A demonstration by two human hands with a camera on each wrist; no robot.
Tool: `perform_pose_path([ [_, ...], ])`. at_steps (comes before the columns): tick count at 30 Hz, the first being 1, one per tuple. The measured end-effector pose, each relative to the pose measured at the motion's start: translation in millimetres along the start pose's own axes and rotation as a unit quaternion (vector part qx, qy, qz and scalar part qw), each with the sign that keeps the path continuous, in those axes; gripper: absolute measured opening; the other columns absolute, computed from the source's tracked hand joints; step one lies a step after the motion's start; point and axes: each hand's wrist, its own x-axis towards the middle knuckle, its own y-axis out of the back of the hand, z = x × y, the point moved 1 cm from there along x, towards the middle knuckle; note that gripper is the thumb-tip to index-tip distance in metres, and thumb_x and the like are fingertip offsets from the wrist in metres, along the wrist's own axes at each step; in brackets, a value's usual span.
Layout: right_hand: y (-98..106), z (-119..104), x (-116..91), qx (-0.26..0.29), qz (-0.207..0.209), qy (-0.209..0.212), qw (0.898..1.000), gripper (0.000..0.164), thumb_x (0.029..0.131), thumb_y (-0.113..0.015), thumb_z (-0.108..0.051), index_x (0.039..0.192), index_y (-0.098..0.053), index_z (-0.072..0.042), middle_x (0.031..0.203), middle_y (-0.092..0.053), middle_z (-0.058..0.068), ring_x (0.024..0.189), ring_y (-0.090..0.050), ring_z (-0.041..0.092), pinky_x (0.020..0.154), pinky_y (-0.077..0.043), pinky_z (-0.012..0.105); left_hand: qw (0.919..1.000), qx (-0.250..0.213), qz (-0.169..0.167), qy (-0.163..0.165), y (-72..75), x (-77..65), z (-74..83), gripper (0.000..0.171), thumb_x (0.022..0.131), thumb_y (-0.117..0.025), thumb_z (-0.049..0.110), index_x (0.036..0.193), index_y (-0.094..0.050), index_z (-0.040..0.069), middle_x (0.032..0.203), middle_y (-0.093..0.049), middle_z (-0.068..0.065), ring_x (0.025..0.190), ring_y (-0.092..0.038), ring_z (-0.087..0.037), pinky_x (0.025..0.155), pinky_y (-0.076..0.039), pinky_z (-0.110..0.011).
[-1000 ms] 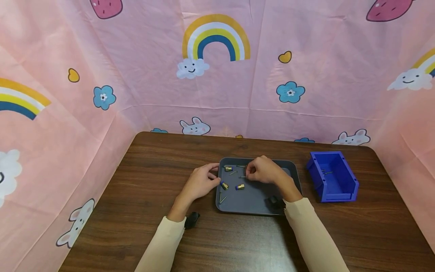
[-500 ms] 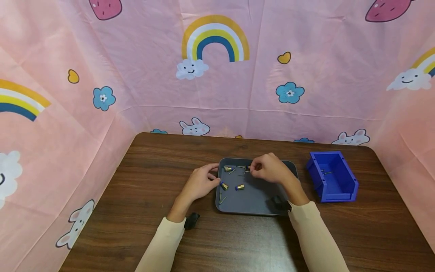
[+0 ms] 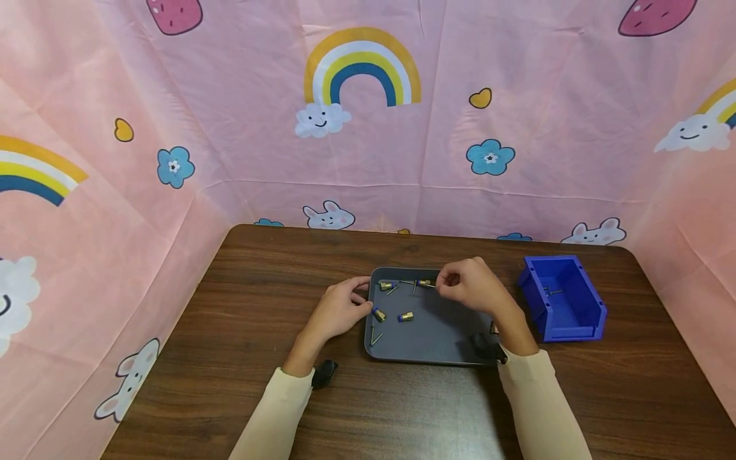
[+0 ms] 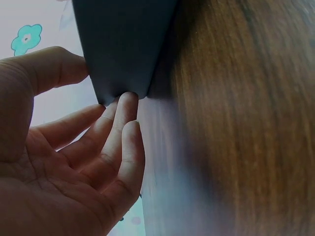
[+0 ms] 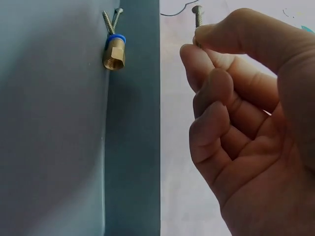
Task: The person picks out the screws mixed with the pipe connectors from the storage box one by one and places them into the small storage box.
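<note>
My right hand (image 3: 473,286) pinches a screw (image 5: 198,16) between thumb and index finger, its head sticking out, over the back right of the grey tray (image 3: 428,342). The other fingers are curled in. Beyond the held screw in the right wrist view, a brass fitting (image 5: 115,53) with a blue collar lies by the tray wall, with two loose screws (image 5: 108,22) behind it. My left hand (image 3: 340,308) touches the tray's left side, thumb and fingertips against the outer wall, fingers fairly straight. More brass fittings (image 3: 406,316) and loose screws (image 3: 376,337) lie in the tray's left half.
A blue open-front bin (image 3: 570,333) stands on the wooden table (image 3: 276,268) to the right of the tray, with a few screws (image 3: 553,292) inside. Pink printed cloth (image 3: 368,160) walls the table at the back and sides.
My right hand has lifted a screw from among the parts and moved right and back, uncovering the brass fitting near the tray's back wall. The left hand stays at the tray's side.
</note>
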Motion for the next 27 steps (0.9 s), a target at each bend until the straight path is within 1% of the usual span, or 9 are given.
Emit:
perform_pose_path([
  [9, 9, 2, -11, -0.001, 0.02, -0.013, 1.0, 0.012, 0.091, -0.08, -0.003, 0.086, -0.08, -0.013, 0.078, -0.072, -0.008, 0.07, -0.065, 0.01, 0.067, -0.056, 0.03, 1.0, 0.0, 0.001, -0.002, 0.7, 0.0, -0.1, 0.054, 0.099, -0.077, 0.008, 0.151, -0.065, 0.002, 0.137, -0.073, -0.014, 0.101, -0.078, -0.022, 0.085, -0.063, -0.044],
  [19, 21, 10, -25, 0.013, 0.066, 0.003, 0.998, 0.014, 0.091, -0.081, 0.002, 0.085, -0.08, -0.011, 0.077, -0.072, -0.007, 0.068, -0.064, 0.009, 0.062, -0.054, 0.027, 1.0, -0.002, 0.0, -0.002, 1.2, 0.5, 0.3, 0.054, 0.099, -0.077, 0.008, 0.151, -0.065, 0.002, 0.137, -0.073, -0.014, 0.101, -0.078, -0.022, 0.085, -0.064, -0.044],
  [27, 30, 16, -33, 0.008, 0.068, -0.034, 0.997, 0.014, 0.093, -0.08, 0.001, 0.087, -0.081, -0.012, 0.077, -0.072, -0.006, 0.069, -0.065, 0.012, 0.063, -0.054, 0.028, 1.0, -0.004, -0.001, -0.002, 1.5, -0.1, 1.7, 0.054, 0.099, -0.076, 0.007, 0.151, -0.064, 0.001, 0.138, -0.073, -0.015, 0.101, -0.079, -0.023, 0.086, -0.064, -0.043],
])
